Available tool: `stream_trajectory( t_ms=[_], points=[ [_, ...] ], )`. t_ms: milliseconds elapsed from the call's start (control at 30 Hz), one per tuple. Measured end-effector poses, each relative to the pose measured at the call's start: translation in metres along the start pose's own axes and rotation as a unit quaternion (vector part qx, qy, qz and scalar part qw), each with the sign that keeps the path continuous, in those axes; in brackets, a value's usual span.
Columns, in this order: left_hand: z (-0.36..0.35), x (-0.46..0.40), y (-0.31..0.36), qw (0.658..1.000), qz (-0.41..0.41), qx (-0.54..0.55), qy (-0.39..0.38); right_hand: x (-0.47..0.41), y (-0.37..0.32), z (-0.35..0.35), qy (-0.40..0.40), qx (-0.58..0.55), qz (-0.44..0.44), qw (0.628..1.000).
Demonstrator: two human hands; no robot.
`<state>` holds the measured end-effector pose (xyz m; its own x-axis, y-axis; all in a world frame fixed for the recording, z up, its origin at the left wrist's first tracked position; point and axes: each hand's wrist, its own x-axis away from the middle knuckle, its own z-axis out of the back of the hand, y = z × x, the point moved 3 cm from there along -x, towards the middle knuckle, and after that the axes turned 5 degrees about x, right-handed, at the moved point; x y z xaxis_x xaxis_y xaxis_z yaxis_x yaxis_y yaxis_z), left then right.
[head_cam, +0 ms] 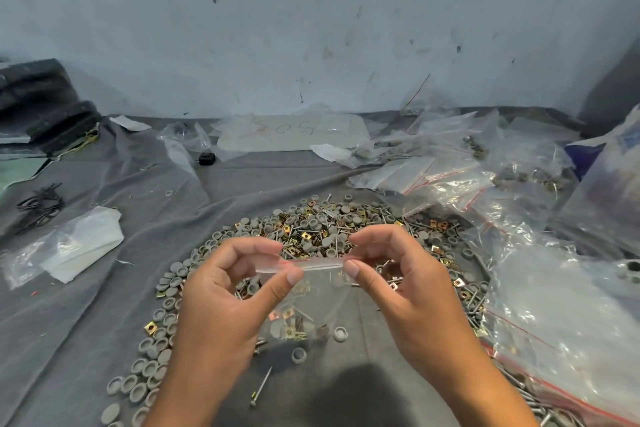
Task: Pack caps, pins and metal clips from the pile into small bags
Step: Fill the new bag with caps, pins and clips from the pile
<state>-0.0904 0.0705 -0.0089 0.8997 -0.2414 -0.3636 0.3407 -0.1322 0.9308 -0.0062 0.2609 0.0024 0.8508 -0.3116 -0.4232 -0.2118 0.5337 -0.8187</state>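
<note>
Both my hands up over the pile, pinching the mouth of a small clear bag betw. thumb and forefinger: my left hand has its grip clamped on the left end of the red-lined zip strip, my right hand clamped on the right end, the strip stretched level betw. them. Other fingers of each hand curl loosely above the strip, wrists angled in from the bottom edge. The bag hangs below my thumbs, w/ a few grey caps, brass-coloured clips and pins sitting at its bottom, just above the grey cloth that covers the tabletop. The pile lies directly behind and under the bag, a wide ring of grey caps, square metal clips and thin pins mixed together; one pin lies alone near my left forearm. To my right, a big clear bag of pins w/ a red zip line crowds the pile's edge, and more small zip bags, some filled, are heaped behind it. At left, a folded white plastic sheet and a tangle of black bands; a small black block sits farther back, near a sheet marked in red by the wall.
</note>
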Motion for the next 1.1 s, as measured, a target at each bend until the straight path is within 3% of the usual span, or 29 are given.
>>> stream_trajectory(
  t_ms=[300,700,1100],
  points=[
    [0.005,-0.002,-0.005,0.999,-0.001,0.032,0.014,0.002,-0.003,0.002,-0.012,-0.030,-0.004,0.999],
    [-0.007,0.002,0.001,0.998,-0.026,0.028,-0.048,0.003,-0.006,-0.012,-0.032,-0.029,0.006,0.999],
    [-0.009,0.007,0.002,0.998,-0.020,-0.010,-0.059,0.003,-0.012,-0.015,-0.057,-0.029,0.010,0.998]
  ],
)
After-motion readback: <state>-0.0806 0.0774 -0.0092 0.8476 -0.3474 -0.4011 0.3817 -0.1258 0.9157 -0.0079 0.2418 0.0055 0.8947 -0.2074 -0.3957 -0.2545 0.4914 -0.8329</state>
